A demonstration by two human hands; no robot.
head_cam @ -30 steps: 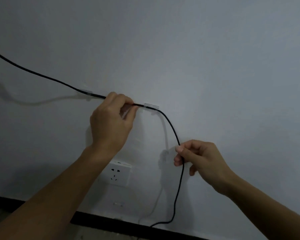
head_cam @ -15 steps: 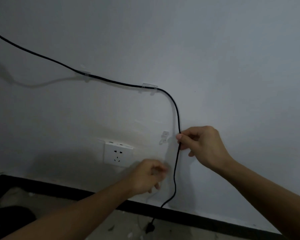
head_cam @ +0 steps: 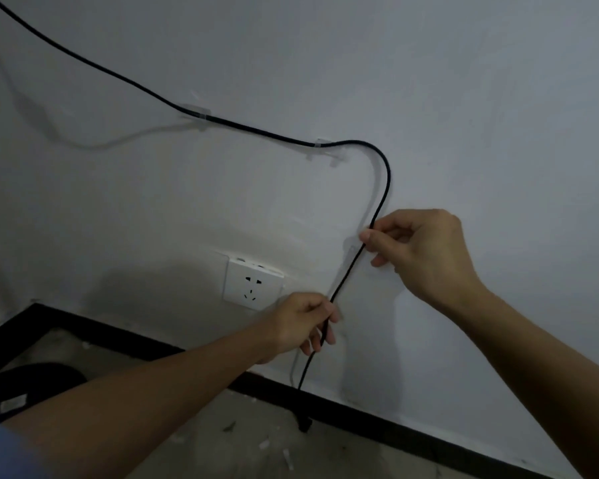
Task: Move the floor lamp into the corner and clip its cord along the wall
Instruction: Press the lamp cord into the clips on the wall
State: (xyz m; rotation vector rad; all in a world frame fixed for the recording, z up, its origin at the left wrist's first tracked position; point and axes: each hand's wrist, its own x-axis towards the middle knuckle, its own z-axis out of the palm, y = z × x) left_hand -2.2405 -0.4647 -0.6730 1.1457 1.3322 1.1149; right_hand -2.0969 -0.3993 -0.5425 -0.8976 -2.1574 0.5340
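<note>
A black lamp cord (head_cam: 256, 131) runs down the grey wall from the upper left. It sits in one clear clip (head_cam: 196, 114) and in a second clear clip (head_cam: 327, 146), then bends downward. My right hand (head_cam: 419, 250) pinches the cord just past the bend, close to a third clear clip (head_cam: 351, 247) on the wall. Lower down, my left hand (head_cam: 305, 326) is closed around the same cord. The cord's plug (head_cam: 303, 423) hangs at the floor. The lamp itself is out of view.
A white wall socket (head_cam: 253, 285) sits left of the cord, just above my left hand. A black skirting board (head_cam: 429, 432) runs along the wall's foot. Small white scraps (head_cam: 287, 458) lie on the grey floor. A dark object (head_cam: 32, 385) fills the lower left corner.
My left hand left the cord by the second clip, dropped down and took hold of the hanging cord below my right hand. The view tilted down toward the floor.
</note>
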